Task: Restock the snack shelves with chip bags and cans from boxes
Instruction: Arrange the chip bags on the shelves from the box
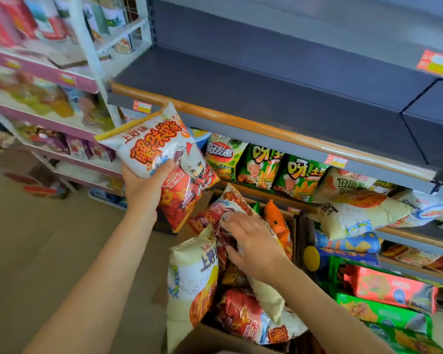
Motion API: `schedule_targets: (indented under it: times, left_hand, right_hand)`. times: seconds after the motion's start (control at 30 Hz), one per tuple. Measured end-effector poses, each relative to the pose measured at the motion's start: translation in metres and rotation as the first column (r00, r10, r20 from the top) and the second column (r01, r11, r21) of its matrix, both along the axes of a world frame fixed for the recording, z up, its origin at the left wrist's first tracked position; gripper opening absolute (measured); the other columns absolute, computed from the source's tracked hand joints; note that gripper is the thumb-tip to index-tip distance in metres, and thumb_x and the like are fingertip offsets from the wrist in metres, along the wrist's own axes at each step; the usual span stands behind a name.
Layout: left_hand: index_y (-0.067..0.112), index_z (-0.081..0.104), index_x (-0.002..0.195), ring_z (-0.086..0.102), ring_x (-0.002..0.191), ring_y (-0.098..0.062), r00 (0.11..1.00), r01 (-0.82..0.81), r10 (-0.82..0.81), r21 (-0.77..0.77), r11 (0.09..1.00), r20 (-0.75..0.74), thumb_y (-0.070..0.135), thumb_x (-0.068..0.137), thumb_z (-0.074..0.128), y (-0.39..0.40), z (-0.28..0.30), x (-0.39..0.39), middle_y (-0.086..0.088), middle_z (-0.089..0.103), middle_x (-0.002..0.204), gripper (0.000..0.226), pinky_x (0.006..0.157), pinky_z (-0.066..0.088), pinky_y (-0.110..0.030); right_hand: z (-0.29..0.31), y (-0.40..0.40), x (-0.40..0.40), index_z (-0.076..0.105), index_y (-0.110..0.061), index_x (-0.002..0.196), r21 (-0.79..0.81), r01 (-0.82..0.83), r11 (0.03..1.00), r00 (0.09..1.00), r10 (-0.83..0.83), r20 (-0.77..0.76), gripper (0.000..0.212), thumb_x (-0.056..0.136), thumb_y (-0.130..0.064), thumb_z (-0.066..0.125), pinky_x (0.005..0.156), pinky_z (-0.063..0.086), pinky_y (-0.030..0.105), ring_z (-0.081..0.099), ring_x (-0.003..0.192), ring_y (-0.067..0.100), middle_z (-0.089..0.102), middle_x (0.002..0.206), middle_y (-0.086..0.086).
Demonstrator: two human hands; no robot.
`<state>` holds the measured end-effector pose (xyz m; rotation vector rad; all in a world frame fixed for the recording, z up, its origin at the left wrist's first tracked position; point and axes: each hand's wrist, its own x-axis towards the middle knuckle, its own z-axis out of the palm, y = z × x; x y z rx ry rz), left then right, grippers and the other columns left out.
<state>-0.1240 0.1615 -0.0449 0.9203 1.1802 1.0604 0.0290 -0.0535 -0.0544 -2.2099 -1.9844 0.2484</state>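
Far left of the dark grey metal shelf with the orange front rail (266, 80) stands a pink-edged rack of blurred snack packets (36, 80), too smeared to read. Closer in, the left hand (145, 186) is raised just below the shelf's left front corner, fingers and thumb curled round the lower side of a white and red chip bag with orange lettering and a cartoon figure (164, 159). That bag tilts, its top corner just under the orange rail, beside a red and yellow price tag (141, 107).

Below the shelf, straight down from its middle, an open brown cardboard box (215, 338) is packed with bags. A tall cream bag with blue lettering (192, 272) leans at its left side, and a crumpled red and white bag (248, 318) lies near its front. The right hand (253, 249) reaches down into this box, well apart from the left, fingers bent over a second red and white chip bag (234, 203) that stands up among the others; I cannot tell whether it truly grips it or only rests on it.

Directly beneath the shelf's rail runs a row of green chip bags with yellow lettering (279, 172), upright on the tier below. Right of those, a large cream bag (356, 210) sags over that tier's edge. Further down to the right lie blue cylindrical cans with a yellow lid (343, 245) and green and red flat packets (384, 290).
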Motion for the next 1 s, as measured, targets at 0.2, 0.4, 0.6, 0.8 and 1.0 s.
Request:
schedule_targets:
  times: [0.2, 0.4, 0.6, 0.8, 1.0]
  left_hand:
    - [0.039, 0.047, 0.128, 0.062, 0.112, -0.003, 0.988, 0.006, 0.012, 0.114, 0.993, -0.156, 0.018, 0.066, 0.092, 0.009, -0.044, -0.028, 0.009, 0.063, 0.127, 0.080, 0.099, 0.053, -0.038]
    - [0.026, 0.047, 0.138, 0.064, 0.111, -0.009, 0.974, 0.047, -0.043, 0.012, 0.999, -0.221, 0.023, 0.061, 0.095, 0.006, -0.090, -0.034, 0.006, 0.064, 0.126, 0.090, 0.098, 0.054, -0.044]
    - [0.024, 0.045, 0.138, 0.063, 0.112, -0.011, 0.973, 0.065, -0.073, -0.047, 0.997, -0.220, 0.020, 0.063, 0.094, -0.002, -0.108, -0.020, 0.004, 0.063, 0.127, 0.090, 0.098, 0.054, -0.044]
    - [0.025, 0.041, 0.140, 0.063, 0.113, -0.012, 0.978, 0.080, -0.097, -0.096, 0.992, -0.186, 0.018, 0.067, 0.093, -0.008, -0.113, -0.012, 0.005, 0.062, 0.128, 0.090, 0.095, 0.056, -0.042]
    - [0.030, 0.042, 0.137, 0.066, 0.110, -0.010, 0.987, 0.056, -0.073, -0.119, 0.991, -0.141, 0.020, 0.065, 0.093, -0.012, -0.117, -0.012, 0.008, 0.064, 0.124, 0.089, 0.093, 0.057, -0.045]
  right_hand:
    - [-0.010, 0.039, 0.011, 0.068, -0.011, 0.105, -0.382, 0.110, 0.918, 0.945, 0.023, 0.326, 0.030, 0.101, -0.025, 0.042, 0.090, 0.043, 0.036, 0.061, 0.103, 0.029, 0.069, 0.101, 0.008]
    - [-0.019, 0.075, 0.009, 0.061, -0.017, 0.122, -0.577, 0.345, 0.740, 0.905, -0.100, 0.413, 0.030, 0.103, -0.021, 0.038, 0.077, 0.041, 0.033, 0.062, 0.109, 0.023, 0.065, 0.119, 0.001]
    - [-0.050, 0.101, 0.012, 0.052, -0.015, 0.138, -0.775, 0.430, 0.464, 0.811, -0.575, 0.106, 0.073, 0.097, -0.068, 0.022, 0.109, 0.039, 0.041, 0.053, 0.126, 0.032, 0.056, 0.140, 0.008]
    - [-0.059, 0.122, 0.023, 0.044, -0.005, 0.142, -0.817, 0.492, 0.301, 0.223, -0.951, -0.216, 0.065, 0.100, -0.055, 0.043, 0.098, 0.044, 0.039, 0.051, 0.127, 0.036, 0.049, 0.143, 0.017]
    - [-0.062, 0.128, 0.032, 0.027, -0.013, 0.154, -0.898, 0.389, 0.206, -0.154, -0.947, -0.283, 0.075, 0.098, -0.057, 0.049, 0.090, 0.049, 0.042, 0.041, 0.138, 0.035, 0.030, 0.157, 0.017]
